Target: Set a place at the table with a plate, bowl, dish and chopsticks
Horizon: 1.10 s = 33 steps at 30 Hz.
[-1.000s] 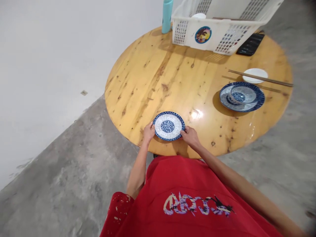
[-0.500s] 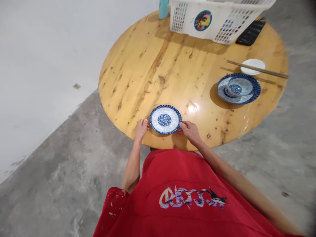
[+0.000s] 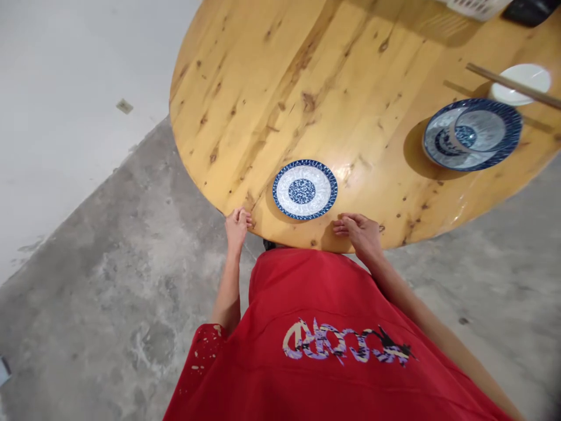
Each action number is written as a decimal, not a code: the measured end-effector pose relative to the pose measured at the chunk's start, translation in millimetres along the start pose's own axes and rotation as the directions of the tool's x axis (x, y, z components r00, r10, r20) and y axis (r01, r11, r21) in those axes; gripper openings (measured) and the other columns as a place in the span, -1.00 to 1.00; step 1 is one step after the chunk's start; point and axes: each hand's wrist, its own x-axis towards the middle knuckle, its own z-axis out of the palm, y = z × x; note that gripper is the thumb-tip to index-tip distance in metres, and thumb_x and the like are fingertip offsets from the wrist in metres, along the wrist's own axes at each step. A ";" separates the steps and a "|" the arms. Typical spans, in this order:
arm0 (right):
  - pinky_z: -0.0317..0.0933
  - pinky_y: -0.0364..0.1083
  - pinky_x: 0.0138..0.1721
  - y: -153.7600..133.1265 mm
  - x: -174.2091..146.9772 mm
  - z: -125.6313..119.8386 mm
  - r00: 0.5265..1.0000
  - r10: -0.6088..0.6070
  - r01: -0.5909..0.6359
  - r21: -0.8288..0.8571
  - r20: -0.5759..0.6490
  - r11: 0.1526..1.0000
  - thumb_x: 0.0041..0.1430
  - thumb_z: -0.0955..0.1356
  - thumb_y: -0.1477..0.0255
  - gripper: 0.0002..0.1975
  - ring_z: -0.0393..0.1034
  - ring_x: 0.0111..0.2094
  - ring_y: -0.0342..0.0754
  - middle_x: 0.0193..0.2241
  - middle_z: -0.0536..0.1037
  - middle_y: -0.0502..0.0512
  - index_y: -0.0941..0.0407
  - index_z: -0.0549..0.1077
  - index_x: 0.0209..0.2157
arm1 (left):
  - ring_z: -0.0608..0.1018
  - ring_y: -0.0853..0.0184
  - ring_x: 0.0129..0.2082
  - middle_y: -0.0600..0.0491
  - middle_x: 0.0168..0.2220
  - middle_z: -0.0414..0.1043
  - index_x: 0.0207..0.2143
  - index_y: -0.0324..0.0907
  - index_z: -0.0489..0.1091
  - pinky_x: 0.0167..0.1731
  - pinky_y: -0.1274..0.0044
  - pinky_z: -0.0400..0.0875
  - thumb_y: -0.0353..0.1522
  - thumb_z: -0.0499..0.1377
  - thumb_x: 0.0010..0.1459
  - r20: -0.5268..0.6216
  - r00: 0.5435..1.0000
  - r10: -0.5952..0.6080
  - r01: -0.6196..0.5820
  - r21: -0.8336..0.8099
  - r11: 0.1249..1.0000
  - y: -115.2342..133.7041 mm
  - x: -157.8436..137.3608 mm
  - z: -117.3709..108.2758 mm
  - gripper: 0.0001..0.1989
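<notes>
A blue-and-white patterned plate (image 3: 305,190) lies flat near the front edge of the round wooden table (image 3: 245,140). Left of the plate and apart from it, my left hand (image 3: 238,223) is at the table's edge, fingers loosely curled and holding nothing. My right hand (image 3: 357,230) is just right of and below the plate, not touching it. Its fingers are apart and extended over the tabletop, with nothing in them.
At the right stands a blue-rimmed dish (image 3: 504,153) with a patterned bowl (image 3: 480,130) in it. Behind it, chopsticks (image 3: 512,85) lie across a small white dish (image 3: 532,75). A white basket (image 3: 477,7) and a black object (image 3: 528,10) show at the top edge.
Both hands have let go of the plate and moved apart, the left one leftward, the right one rightward. The view has tilted down and come closer, cutting off most of the basket.
</notes>
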 end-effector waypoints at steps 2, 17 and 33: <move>0.45 -0.09 -0.46 -4.5 1.0 5.1 1.000 -0.020 0.021 -0.012 0.010 1.000 0.07 0.42 0.29 -0.79 0.51 -0.50 -0.03 -0.46 0.60 0.11 0.12 0.50 -0.30 | 0.51 0.45 -0.52 0.06 -0.42 0.49 -0.29 -0.18 0.43 -0.52 0.64 0.42 -0.22 0.12 0.27 0.055 0.998 0.007 -0.008 0.021 1.000 4.2 0.1 9.7 -0.78; 0.44 -0.01 -0.50 -31.6 32.1 47.9 0.990 -0.133 0.134 -0.030 0.049 0.990 -0.06 0.39 0.33 -0.87 0.49 -0.55 0.05 -0.59 0.52 0.02 0.10 0.43 -0.48 | 0.49 0.34 -0.54 0.17 -0.61 0.19 -0.56 -0.13 0.14 -0.41 0.52 0.43 -0.27 0.09 0.29 0.286 0.948 0.142 -0.214 0.237 0.948 22.4 26.5 77.9 -0.64; 0.47 -0.04 -0.50 -36.5 34.0 52.9 0.990 -0.131 0.133 -0.035 0.044 0.991 -0.02 0.38 0.38 -0.91 0.50 -0.53 0.03 -0.59 0.53 0.01 0.11 0.44 -0.47 | 0.50 0.38 -0.58 0.18 -0.62 0.22 -0.58 -0.14 0.17 -0.54 0.60 0.32 -0.40 0.09 0.26 0.293 0.950 0.107 -0.167 0.189 0.968 32.5 31.8 75.2 -0.68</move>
